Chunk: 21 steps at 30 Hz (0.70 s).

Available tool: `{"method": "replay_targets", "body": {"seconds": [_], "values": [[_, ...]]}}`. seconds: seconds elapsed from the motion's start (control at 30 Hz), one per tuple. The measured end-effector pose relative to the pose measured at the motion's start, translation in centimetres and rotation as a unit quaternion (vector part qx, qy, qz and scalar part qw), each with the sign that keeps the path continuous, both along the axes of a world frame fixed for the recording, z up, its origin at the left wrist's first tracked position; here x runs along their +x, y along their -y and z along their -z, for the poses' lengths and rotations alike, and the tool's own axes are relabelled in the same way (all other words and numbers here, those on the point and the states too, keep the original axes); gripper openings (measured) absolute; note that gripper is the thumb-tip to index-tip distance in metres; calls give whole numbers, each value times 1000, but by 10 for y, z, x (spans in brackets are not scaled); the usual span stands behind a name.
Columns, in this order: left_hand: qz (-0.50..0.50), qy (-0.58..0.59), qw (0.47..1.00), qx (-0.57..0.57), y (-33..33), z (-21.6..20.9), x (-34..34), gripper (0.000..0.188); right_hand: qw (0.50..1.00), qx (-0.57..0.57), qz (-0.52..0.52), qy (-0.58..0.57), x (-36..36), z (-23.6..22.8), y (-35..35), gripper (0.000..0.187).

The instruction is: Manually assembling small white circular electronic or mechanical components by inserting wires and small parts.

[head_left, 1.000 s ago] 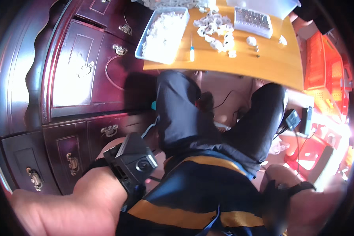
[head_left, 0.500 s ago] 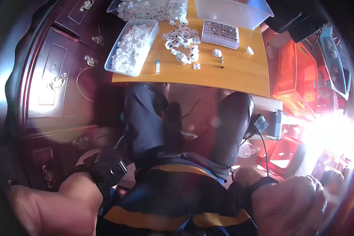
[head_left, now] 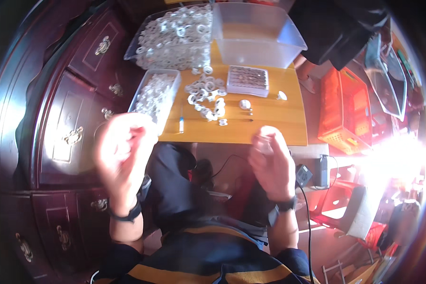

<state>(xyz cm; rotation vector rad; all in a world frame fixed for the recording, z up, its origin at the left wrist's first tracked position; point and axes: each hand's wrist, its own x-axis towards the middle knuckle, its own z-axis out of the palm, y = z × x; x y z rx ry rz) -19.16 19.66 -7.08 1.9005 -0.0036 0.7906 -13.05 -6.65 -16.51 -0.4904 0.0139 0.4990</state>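
My left hand [head_left: 125, 154] is raised in front of the white-parts bin at the table's left corner. Its fingers are bent and smeared by motion. My right hand [head_left: 273, 165] is up by the table's front edge, right of the middle, with curled, blurred fingers. Nothing shows in either hand, and their grip is unclear. Between them on the wooden table [head_left: 274, 125] lie a pile of white ring-shaped parts [head_left: 208, 90], a small white piece [head_left: 223, 122] and a blue-and-white slim tool [head_left: 181, 125]. A round white part [head_left: 244, 104] sits near some tiny dark pieces [head_left: 251, 113].
Small white parts fill a clear bin [head_left: 175, 78] at the left. Behind it stands a larger tub [head_left: 132, 53] of rings, beside a clear tub [head_left: 298, 46]. A tray of metal pieces [head_left: 248, 80] is at centre right. An orange crate [head_left: 341, 113] stands right of the table.
Both hands have risen from low at my sides to the table's front edge, the left moving up and right, the right moving up and left. The view has shifted, showing more of the table's far side.
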Motion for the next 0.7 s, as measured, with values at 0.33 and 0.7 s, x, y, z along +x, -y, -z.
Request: {"method": "replay_targets", "body": {"seconds": [0.33,0.7], "values": [[-72,-208,901,373,-40,148,90,43,958,250,-90,-103,27,105,-20,39],[-90,-362,829,416,-33,146,104,42,929,334,-121,-101,30,101,-26,50]]}}
